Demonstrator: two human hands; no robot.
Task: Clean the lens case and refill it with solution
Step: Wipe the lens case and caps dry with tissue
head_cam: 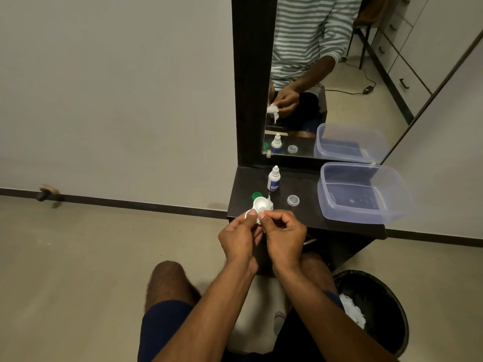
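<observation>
My left hand (239, 235) grips the white lens case (260, 205) above the front left corner of the dark shelf (300, 220); one round well faces up. My right hand (283, 232) pinches a piece of white tissue (270, 203) against the case. A green cap (256, 195) lies on the shelf just behind the case. A clear cap (293, 200) lies further right. The small white solution bottle (273, 178) with a blue label stands upright near the mirror.
A clear plastic tub (363, 192) with a little water fills the shelf's right side. A mirror (326, 74) stands behind the shelf. On the floor at lower right a black bin (379, 309) holds used tissue. My knees are below the shelf.
</observation>
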